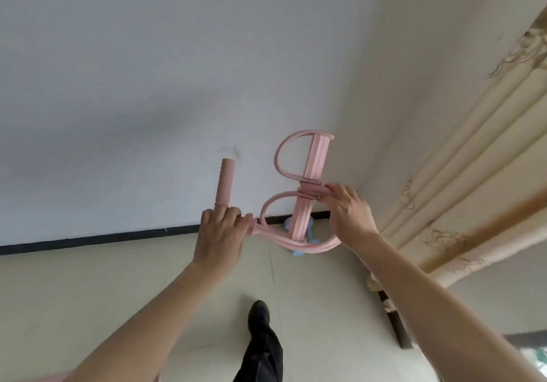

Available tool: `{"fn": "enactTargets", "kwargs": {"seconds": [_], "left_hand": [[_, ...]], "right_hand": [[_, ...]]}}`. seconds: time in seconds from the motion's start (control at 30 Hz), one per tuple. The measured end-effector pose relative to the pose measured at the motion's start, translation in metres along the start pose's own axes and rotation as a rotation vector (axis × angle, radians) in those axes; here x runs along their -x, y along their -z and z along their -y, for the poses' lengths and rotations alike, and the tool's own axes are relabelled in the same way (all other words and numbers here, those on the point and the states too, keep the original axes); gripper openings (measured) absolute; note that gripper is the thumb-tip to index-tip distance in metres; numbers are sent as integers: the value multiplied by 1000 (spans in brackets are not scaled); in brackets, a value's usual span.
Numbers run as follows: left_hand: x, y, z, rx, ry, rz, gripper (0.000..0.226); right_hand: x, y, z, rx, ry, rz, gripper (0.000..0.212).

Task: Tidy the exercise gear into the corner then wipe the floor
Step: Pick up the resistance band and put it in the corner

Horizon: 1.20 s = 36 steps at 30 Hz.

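Ahead, a cream curtain (458, 174) is hanging right of the corner, with black baseboard (118, 235) running below the wall. Your left hand (220, 233) is gripping the foam handle (225, 180) of the pink puller (302, 219). Your right hand (350, 213) is pinching its 2 foot loops (278, 156) where they meet, mid-air before the corner. A blue item (297, 253) is lying largely hidden behind the tubes (310, 245).

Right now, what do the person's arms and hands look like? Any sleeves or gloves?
Both arms are bare: no sleeve shows on the left forearm or the right forearm. The left hand and right hand wear no gloves, and I see no watch, bracelet or ring. Lower down, a black trouser leg and a black shoe show.
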<state>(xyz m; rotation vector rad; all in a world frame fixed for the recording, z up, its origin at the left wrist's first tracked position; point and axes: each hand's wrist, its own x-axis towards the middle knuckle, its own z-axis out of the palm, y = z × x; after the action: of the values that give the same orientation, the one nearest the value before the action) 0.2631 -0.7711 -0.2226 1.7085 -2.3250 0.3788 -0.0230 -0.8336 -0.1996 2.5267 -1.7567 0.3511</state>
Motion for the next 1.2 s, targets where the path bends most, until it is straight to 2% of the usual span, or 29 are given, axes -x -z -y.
{"fn": "enactTargets", "kwargs": {"seconds": [0.23,0.37,0.53,0.67,0.77,0.93,1.07,1.2], "left_hand": [[-130,-122,46,59,117,305,28],[-177,-174,64,73,169,409,27],[-202,-292,70,57,208,524,31],[-182,-418,55,37,304,611,30],[-150,-517,36,33,342,691,29],[-98,-656,14,38,273,804,32],[-73,-741,13,97,304,771,34],[-44,-819,17,89,388,715,21]], "right_hand": [[-167,-109,-51,55,-20,181,45],[-215,-164,-79,17,-16,277,57],[-259,-285,-118,-68,-24,389,50],[-266,-423,-139,-120,-36,532,54],[-249,-527,-150,-119,-6,629,50],[-219,-677,-161,-68,101,746,53],[-211,-758,-163,-39,151,791,54],[-207,-836,-163,-67,161,790,53]]}}
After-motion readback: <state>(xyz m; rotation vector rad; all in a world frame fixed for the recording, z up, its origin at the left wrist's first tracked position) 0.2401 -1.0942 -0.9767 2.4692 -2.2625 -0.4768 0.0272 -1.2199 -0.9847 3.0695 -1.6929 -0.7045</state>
